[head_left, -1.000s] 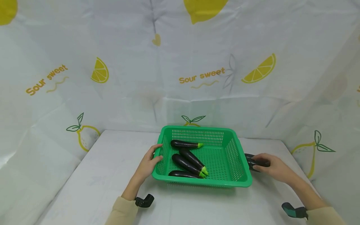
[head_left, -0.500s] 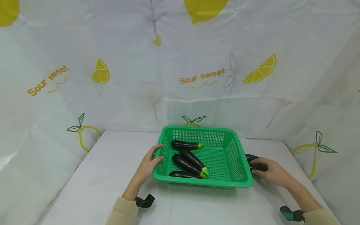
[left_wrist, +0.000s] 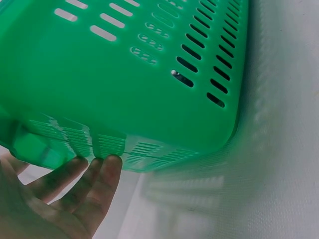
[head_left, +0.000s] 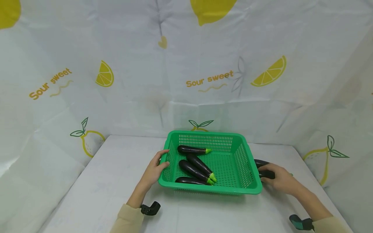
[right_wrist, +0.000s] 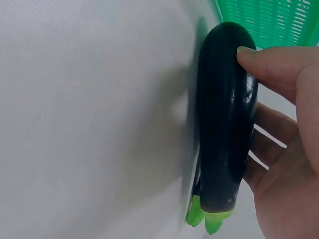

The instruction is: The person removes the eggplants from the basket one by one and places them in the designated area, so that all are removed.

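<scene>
A pale plastic-looking sheet (head_left: pixel 140 97), creased and printed with yellow lemons and "Sour sweet" lettering, hangs behind and on both sides. Below it lies the white tabletop (head_left: pixel 96 184), finely woven in texture at close range; its far edge meets the sheet just behind the basket. The broadest room for moving is to the left of the basket, with a narrower strip on the right, up to the sheet.

The green basket (head_left: pixel 233 190) is glossy plastic, rectangular with rounded corners, slotted walls and a smooth flared rim. The left hand (head_left: pixel 152 171) holds its left rim, thumb at the edge and other fingers against the outer wall.

Just outside the right wall, the right hand (head_left: pixel 281 179) grips an eggplant (right_wrist: pixel 227 119), thumb on one side and fingers (right_wrist: pixel 271 122) around the other. This eggplant is dark, shiny and club-shaped, with a bright green cap; whether it touches the tabletop cannot be told. A second eggplant (head_left: pixel 260 162) lies close beside it, mostly hidden.

Four more eggplants (head_left: pixel 192 171) lie in the basket's left half: one along the back, two slanting side by side, one partly covered by the near rim. Open slotted floor extends to their right.
</scene>
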### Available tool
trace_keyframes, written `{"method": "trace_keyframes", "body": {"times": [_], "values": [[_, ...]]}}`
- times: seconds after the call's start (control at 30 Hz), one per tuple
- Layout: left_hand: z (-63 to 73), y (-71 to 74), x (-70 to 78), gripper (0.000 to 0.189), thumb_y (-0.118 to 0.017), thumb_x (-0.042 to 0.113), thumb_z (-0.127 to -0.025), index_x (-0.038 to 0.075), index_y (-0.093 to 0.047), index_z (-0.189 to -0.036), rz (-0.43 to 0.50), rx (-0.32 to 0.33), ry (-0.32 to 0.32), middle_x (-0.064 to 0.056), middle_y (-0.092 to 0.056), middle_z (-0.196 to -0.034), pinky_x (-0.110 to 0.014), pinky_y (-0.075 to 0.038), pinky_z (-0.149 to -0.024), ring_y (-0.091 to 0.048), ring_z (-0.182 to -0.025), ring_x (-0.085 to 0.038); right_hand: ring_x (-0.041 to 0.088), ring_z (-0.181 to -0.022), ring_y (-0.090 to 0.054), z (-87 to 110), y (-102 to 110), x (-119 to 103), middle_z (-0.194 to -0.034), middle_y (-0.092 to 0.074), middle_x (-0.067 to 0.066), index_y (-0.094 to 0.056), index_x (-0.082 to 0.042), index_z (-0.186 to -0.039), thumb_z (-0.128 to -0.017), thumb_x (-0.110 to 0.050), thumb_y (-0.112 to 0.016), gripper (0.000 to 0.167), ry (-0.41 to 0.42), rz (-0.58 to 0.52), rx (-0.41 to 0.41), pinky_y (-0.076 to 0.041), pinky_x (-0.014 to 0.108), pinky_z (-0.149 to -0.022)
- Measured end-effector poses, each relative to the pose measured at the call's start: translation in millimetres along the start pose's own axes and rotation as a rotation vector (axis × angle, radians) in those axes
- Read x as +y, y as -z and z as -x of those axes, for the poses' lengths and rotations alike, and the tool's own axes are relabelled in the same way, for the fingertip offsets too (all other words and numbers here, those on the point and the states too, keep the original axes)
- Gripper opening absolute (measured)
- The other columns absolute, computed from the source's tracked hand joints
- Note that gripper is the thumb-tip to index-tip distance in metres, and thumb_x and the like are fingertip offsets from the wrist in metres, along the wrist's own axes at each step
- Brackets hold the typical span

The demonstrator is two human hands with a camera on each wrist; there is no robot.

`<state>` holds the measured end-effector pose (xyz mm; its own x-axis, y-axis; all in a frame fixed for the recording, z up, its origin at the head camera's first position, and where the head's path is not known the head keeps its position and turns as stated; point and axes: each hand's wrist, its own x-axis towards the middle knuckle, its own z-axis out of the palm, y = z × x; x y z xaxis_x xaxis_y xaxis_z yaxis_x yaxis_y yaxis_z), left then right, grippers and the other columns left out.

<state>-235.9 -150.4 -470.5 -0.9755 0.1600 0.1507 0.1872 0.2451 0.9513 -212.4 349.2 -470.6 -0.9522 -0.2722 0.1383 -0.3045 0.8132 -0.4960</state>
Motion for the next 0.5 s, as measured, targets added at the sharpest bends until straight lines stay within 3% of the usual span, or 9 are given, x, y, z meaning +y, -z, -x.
{"method": "trace_keyframes", "body": {"times": [0.3,0.5], "values": [[0.5,-0.3,0.2,0.051,-0.058,0.013,-0.101,0.013,-0.047,-0.151,0.006,-0.001,0.001,-0.019,-0.040,-0.157,-0.061,-0.042,-0.102,-0.046,-0.137,-0.041,0.047,-0.110,-0.061,-0.3,10.7,-4.7,-0.111,-0.069,0.015,-0.072,-0.003,-0.110,-0.085,-0.004,-0.077,0.026,0.026,0.026,0.045,-0.046,0.067,-0.090],[1.3,-0.1,0.1,0.052,-0.058,0.013,-0.101,0.012,-0.045,-0.152,-0.006,0.005,0.003,-0.021,-0.039,-0.157,-0.061,-0.043,-0.101,-0.045,-0.137,-0.042,0.038,-0.097,-0.066,-3.2,25.6,-13.8,-0.104,-0.071,0.011,-0.073,-0.003,-0.105,-0.087,-0.001,-0.075,0.019,0.095,0.064,0.164,-0.054,0.057,-0.083]]}}
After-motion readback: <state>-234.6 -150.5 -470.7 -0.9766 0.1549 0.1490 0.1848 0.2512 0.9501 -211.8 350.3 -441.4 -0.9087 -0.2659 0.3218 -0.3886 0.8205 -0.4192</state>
